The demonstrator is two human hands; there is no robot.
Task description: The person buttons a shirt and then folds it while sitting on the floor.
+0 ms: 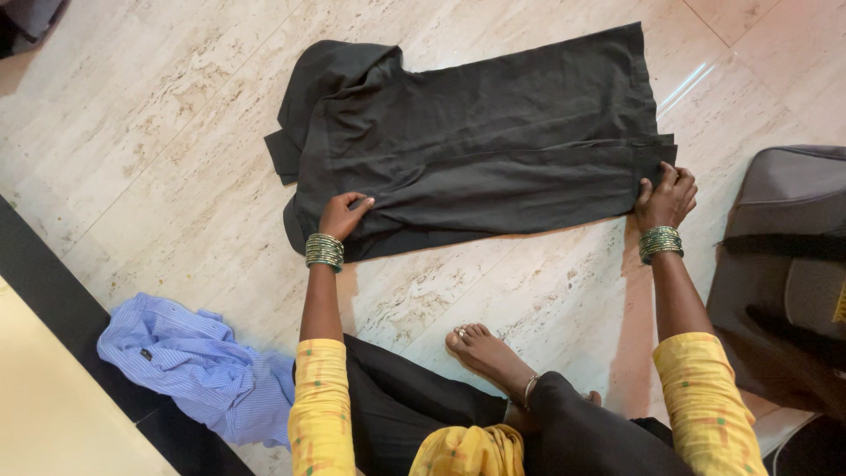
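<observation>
No package or sign is showing; the only label is a small dark tag sitting on the crumpled blue striped shirt [189, 361], which is lying on the floor at the lower left beside a dark border strip [53, 300]. A grey bag [784, 264] is resting on the floor at the right edge.

The black shirt [476, 132] is lying flat on the pale marble floor [159, 132] in front of the seated person, its collar and short sleeve pointing left and its hem pointing right. Its near long edge is folded inward, making a doubled band along the side closest to the person, and the cloth is looking smooth with a few long creases.

The left hand [342, 214] is pressing on the folded edge near the sleeve end, fingers curled over the cloth; whether they are pinching it I cannot tell. The right hand [667, 196] is closing its fingers on the hem corner of the black shirt, gripping the fabric. Both wrists are wearing stacked green bangles [324, 251], and 1 bare foot [485, 348] is resting on the floor between the arms.
</observation>
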